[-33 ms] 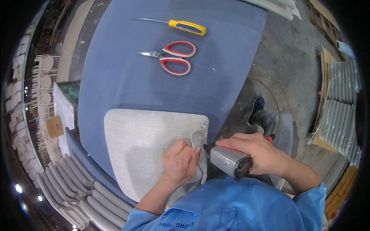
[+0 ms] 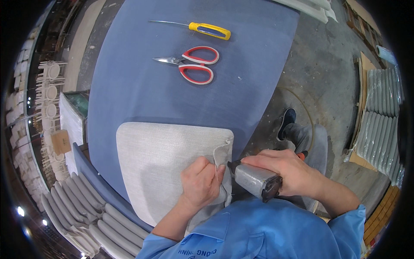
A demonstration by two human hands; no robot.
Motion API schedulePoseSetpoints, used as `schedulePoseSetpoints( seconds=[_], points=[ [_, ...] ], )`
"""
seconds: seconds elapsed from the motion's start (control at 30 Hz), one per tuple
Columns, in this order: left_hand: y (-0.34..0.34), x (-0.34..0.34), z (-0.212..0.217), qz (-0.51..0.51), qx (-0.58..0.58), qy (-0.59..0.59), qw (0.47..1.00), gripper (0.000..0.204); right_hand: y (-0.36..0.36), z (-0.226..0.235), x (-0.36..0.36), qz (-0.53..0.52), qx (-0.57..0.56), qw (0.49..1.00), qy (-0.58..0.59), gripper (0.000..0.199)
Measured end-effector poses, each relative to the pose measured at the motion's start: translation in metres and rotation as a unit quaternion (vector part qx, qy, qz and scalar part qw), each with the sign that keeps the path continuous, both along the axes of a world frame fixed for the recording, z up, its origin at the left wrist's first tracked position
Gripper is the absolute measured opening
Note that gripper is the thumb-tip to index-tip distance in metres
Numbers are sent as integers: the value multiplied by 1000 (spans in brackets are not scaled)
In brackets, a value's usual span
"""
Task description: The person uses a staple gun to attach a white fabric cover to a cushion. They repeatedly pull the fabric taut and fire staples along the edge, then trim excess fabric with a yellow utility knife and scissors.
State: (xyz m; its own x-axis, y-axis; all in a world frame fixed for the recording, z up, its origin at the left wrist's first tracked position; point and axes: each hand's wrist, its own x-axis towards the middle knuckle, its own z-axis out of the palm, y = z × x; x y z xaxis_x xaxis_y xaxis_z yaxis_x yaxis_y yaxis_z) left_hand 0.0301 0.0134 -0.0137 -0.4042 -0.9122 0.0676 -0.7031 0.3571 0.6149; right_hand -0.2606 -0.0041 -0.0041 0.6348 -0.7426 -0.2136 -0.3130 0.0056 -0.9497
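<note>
A light grey fabric-covered seat cushion (image 2: 159, 157) lies at the near edge of the blue-covered table (image 2: 142, 95). My left hand (image 2: 200, 183) is closed on the loose fabric edge (image 2: 221, 151) along the cushion's right side, thumb and fingers pinched together. In my right hand (image 2: 288, 170) is a silver and black staple gun (image 2: 255, 178), its nose up against the cushion's right edge beside my left thumb. The exact contact of the nose is too small to tell. Farther up the table lie scissors (image 2: 196, 64) with red and white handles and a yellow-handled screwdriver (image 2: 210, 30).
An air hose (image 2: 305, 105) curves over the floor at right, near a leg in grey trousers (image 2: 308, 136) with a dark shoe. Stacked grey pads (image 2: 116, 228) stand at lower left. Plastic-wrapped pads (image 2: 379, 129) are piled at far right. Pale chair frames (image 2: 51, 93) line the left.
</note>
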Motion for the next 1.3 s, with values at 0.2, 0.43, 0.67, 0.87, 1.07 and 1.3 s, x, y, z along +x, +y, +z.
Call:
schedulePoseSetpoints(
  seconds=[0.2, 0.43, 0.67, 0.87, 1.07, 1.3],
  points=[
    [1, -1, -2, -6, -6, -10, 1000, 32, -6, 6, 9, -4, -2, 1000, 25, 63],
    [4, -9, 1, 15, 6, -35, 999, 30, -6, 3, 14, 9, -26, 997, 68, 63],
    [18, -15, 27, 20, 20, -116, 993, 33, 25, 3, -15, -102, -76, 992, -15, 69],
    [35, -36, 35, 39, -4, -180, 983, 45, 46, -4, -29, -160, -72, 982, -72, 72],
    [23, -15, 17, -14, -9, -158, 987, 36, 40, -9, -23, -81, -49, 993, -66, 78],
    [16, -2, 7, -4, 18, -51, 999, 33, 29, -21, -8, -53, -32, 996, -58, 76]
  ],
)
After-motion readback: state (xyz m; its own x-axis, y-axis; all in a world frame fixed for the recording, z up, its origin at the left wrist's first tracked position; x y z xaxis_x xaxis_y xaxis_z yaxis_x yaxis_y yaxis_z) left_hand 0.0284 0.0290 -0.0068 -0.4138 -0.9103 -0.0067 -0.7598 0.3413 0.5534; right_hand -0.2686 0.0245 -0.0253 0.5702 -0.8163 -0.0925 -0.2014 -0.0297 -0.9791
